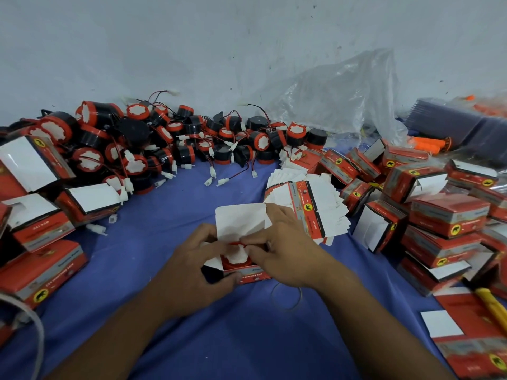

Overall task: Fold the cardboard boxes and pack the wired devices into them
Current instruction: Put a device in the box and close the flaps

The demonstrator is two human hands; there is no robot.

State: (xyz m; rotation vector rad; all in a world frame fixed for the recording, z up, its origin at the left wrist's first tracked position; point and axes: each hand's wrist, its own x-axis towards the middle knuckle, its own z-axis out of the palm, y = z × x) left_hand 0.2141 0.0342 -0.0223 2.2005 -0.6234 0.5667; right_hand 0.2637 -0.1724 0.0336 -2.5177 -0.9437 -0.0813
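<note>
Cardboard box [248, 276]: red, at lower centre of the frame, standing on blue cloth [164, 215]; top open, white lid flap [240, 219] raised toward the top of the frame.

Wired device [235, 257]: seated inside the box, red rim and white face showing.

Left hand [192, 270]: gripping the left side of the box, thumb on the near wall, fingers curled over the top edge.

Right hand [288, 259]: gripping the right side, fingertips pinching a small white side flap over the device.

Pile of loose devices [164, 141]: upper left, black and red, wires with white plugs trailing onto the cloth.

Stack of flat boxes [307, 198]: just right of the lid flap.

Folded boxes [444, 215]: heaped along the right edge; more along the left edge.

Clear plastic bag [343, 100]: upper right, against the wall.

Yellow cutter [491, 305]: lower right.
</note>
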